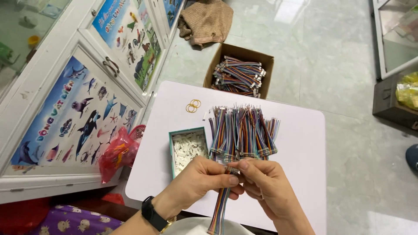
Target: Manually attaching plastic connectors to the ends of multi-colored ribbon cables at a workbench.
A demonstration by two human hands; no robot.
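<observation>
Centrally, near the table's near edge, the left hand (204, 178) and right hand (261, 182) both pinch the upper end of a multicoloured ribbon cable (219, 209), which hangs down between them. Just beyond the fingertips lies a row of similar cable pieces (244, 130) on the white table (300, 139). Left: a teal box of white connectors (188, 148). Far: a cardboard box of cables (239, 74).

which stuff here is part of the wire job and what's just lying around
In use: left hand, right hand, held ribbon cable, cable pile, tray of white connectors, box of cables, rubber bands.
Lying about: red bag, brown cloth, posters.
</observation>
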